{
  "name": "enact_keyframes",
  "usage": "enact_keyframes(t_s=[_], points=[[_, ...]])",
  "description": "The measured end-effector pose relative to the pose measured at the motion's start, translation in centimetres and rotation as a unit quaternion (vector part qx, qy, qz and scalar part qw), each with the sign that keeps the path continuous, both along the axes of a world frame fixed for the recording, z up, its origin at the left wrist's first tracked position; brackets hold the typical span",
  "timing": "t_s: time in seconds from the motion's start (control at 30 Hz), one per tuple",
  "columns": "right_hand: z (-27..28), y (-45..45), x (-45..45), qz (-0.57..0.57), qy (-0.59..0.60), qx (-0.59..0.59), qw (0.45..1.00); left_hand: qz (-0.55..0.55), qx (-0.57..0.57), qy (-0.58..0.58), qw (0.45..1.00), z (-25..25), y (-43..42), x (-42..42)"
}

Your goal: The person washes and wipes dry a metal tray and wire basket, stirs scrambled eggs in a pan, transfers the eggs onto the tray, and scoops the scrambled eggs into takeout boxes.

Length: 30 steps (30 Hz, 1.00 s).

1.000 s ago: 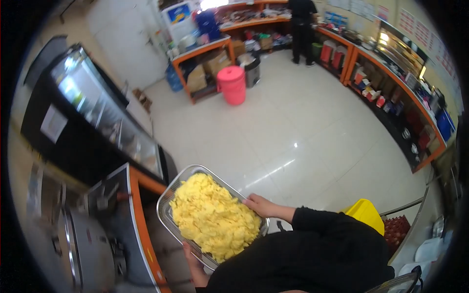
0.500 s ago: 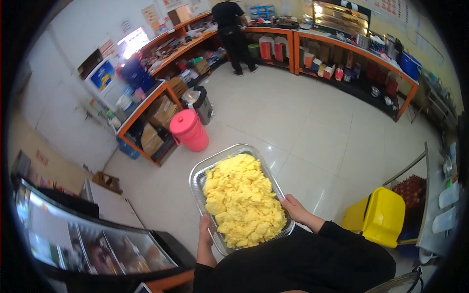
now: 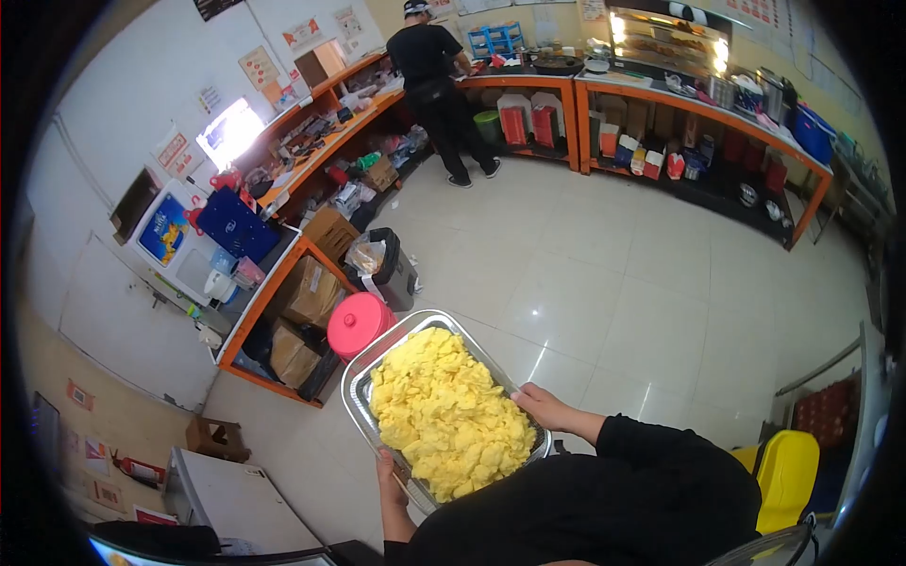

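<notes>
A rectangular metal tray (image 3: 353, 394) hangs in the air in front of my body, over the tiled floor. Scrambled eggs (image 3: 448, 410), yellow and lumpy, are heaped in it up to the rim. My left hand (image 3: 390, 479) grips the near left edge of the tray. On the opposite long side, my right hand (image 3: 543, 406) is closed round the rim, thumb on top. Both hands' fingertips are partly hidden under the tray.
A pink lidded bin (image 3: 359, 324) and a grey trash can (image 3: 389, 269) stand beyond the tray. Orange-framed counters (image 3: 698, 108) line the far walls. Another person (image 3: 429, 90) in black works at the corner. A yellow bin (image 3: 786, 481) stands at right, a white chest (image 3: 236, 500) at left.
The view has moved forward across the room: the counters and the pink bin are nearer, and the yellow bin has slipped toward the lower right edge. Both hands still hold the tray.
</notes>
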State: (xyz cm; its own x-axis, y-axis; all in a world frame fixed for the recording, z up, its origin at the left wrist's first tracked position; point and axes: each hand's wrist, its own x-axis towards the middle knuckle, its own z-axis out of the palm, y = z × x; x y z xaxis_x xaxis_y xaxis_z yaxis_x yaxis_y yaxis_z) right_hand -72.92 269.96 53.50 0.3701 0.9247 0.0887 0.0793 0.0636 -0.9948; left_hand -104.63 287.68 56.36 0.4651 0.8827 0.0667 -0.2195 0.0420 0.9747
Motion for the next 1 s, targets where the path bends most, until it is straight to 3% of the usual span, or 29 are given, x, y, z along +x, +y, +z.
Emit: enact_keyframes(t_s=[0.1,0.17,0.2,0.43,0.6,0.67,0.77,0.9,1.0], points=[[-5.1,23.5,10.9,0.028,-0.028,0.0,0.999,0.034,-0.004,-0.017,0.999,-4.5,17.4,9.9],[-5.5,30.9,17.9,0.04,-0.028,-0.006,0.999,0.042,-0.015,-0.018,0.999,-4.2,24.4,16.9],[-4.3,43.0,24.6,0.074,-0.005,-0.025,0.997,0.078,-0.033,0.013,0.996,-2.8,34.8,22.6],[1.4,62.9,36.8,0.001,0.003,-0.033,0.999,0.013,-0.05,0.049,0.997,3.8,60.7,37.7],[1.8,76.1,41.3,-0.05,0.128,-0.02,0.99,-0.063,-0.073,0.08,0.992,4.1,80.4,44.7],[2.6,84.4,46.8,-0.049,0.111,-0.026,0.992,-0.019,-0.115,0.048,0.992,4.3,86.6,49.1],[6.6,94.4,53.1,-0.008,0.067,-0.048,0.997,-0.036,-0.108,-0.009,0.994,9.4,93.3,54.6],[10.3,107.5,56.9,0.06,-0.012,-0.036,0.998,0.114,-0.091,0.06,0.987,10.5,102.6,54.9],[12.6,118.0,56.5,0.114,-0.035,-0.06,0.991,0.137,-0.103,0.019,0.985,10.7,110.6,53.3]])
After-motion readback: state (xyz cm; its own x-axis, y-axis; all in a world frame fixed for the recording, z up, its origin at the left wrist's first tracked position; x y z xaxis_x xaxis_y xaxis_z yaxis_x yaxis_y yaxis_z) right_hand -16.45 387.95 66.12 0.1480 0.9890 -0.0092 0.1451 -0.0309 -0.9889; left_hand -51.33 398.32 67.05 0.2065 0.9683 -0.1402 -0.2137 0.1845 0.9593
